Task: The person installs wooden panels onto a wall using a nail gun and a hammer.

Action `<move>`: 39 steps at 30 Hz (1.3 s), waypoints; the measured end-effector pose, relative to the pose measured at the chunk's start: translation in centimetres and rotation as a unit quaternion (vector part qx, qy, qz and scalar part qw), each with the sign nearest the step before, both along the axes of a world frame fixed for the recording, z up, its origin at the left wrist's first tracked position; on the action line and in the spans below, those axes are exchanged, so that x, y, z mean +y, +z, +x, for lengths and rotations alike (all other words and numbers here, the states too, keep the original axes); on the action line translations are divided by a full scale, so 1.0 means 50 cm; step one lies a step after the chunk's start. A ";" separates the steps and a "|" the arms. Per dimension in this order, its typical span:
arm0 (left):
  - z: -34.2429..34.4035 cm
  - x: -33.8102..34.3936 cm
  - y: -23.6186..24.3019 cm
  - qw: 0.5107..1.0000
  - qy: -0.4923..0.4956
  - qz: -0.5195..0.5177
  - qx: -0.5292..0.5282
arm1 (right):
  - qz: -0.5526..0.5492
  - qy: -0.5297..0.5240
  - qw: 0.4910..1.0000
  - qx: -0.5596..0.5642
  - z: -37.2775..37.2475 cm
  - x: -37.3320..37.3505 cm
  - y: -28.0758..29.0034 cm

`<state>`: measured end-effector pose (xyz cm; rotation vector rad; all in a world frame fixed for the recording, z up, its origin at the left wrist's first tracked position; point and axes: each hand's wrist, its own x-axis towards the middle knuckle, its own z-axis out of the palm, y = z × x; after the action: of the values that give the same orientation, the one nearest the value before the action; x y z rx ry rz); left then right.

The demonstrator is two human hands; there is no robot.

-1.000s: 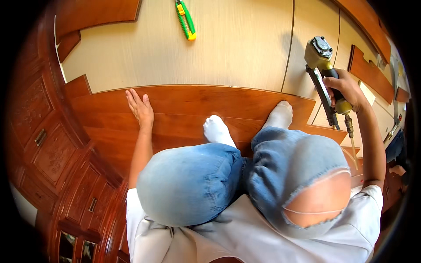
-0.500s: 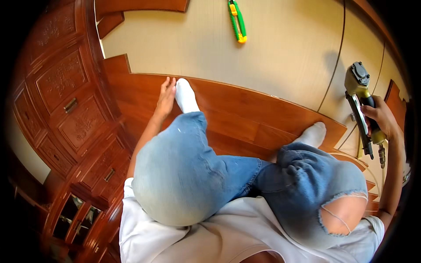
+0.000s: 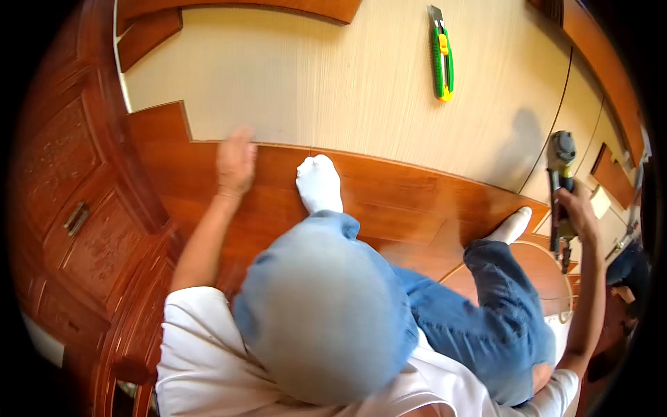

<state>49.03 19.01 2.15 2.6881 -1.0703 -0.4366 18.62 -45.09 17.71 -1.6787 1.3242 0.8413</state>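
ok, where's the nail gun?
Head view, right side: the nail gun is in the right hand, just right of the right foot, with the green cutter up and left.

No lettering can be read here.
The knife [image 3: 443, 64], wooden boards [image 3: 389, 191], pale floor sheet [image 3: 333, 90], carved cabinet [image 3: 52, 163] and shirt [image 3: 198, 347] show no legible words, numbers or signs; the nail gun [image 3: 561, 146] appears too small and blurred to tell whether its body bears any marking.
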 end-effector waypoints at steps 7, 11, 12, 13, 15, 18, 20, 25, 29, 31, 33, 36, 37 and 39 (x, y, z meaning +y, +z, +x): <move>0.127 0.101 -0.097 0.994 -0.005 -0.012 -0.111 | 0.163 -0.116 0.980 -0.027 0.223 0.298 0.055; 0.131 0.115 -0.113 0.994 -0.008 -0.055 -0.099 | 0.268 -0.323 0.905 -0.068 0.281 0.451 0.002; 0.131 0.114 -0.114 0.993 -0.007 -0.065 -0.096 | 0.286 -0.362 0.885 -0.061 0.293 0.480 -0.014; 0.133 0.114 -0.110 0.994 0.000 -0.066 -0.085 | 0.307 -0.379 0.871 -0.057 0.311 0.504 -0.028; 0.136 0.119 -0.108 0.993 -0.002 -0.072 -0.089 | 0.343 -0.395 0.851 -0.048 0.330 0.543 -0.056; 0.136 0.120 -0.108 0.994 -0.001 -0.073 -0.082 | 0.351 -0.379 0.856 -0.021 0.363 0.581 -0.068; 0.138 0.122 -0.112 0.994 0.000 -0.081 -0.079 | 0.356 -0.381 0.853 -0.019 0.363 0.604 -0.081; 0.135 0.119 -0.109 0.992 0.020 -0.105 -0.072 | 0.363 -0.369 0.856 0.018 0.384 0.616 -0.086; 0.133 0.113 -0.098 0.990 0.029 -0.118 -0.067 | 0.356 -0.352 0.865 0.041 0.403 0.616 -0.089; 0.134 0.113 -0.102 0.990 0.027 -0.121 -0.064 | 0.351 -0.348 0.868 0.049 0.417 0.615 -0.085; 0.134 0.112 -0.104 0.990 0.027 -0.120 -0.064 | 0.345 -0.339 0.873 0.058 0.426 0.614 -0.085; 0.134 0.112 -0.103 0.990 0.027 -0.117 -0.067 | 0.338 -0.311 0.886 0.062 0.442 0.615 -0.088; 0.135 0.111 -0.103 0.990 0.025 -0.120 -0.068 | 0.341 -0.309 0.885 0.071 0.443 0.617 -0.086; 0.136 0.109 -0.104 0.989 0.024 -0.125 -0.068 | 0.342 -0.303 0.887 0.074 0.444 0.621 -0.084</move>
<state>55.83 24.48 -3.06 2.5418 -1.0165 -0.1011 40.83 -14.05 13.49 -0.6063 1.3257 0.9101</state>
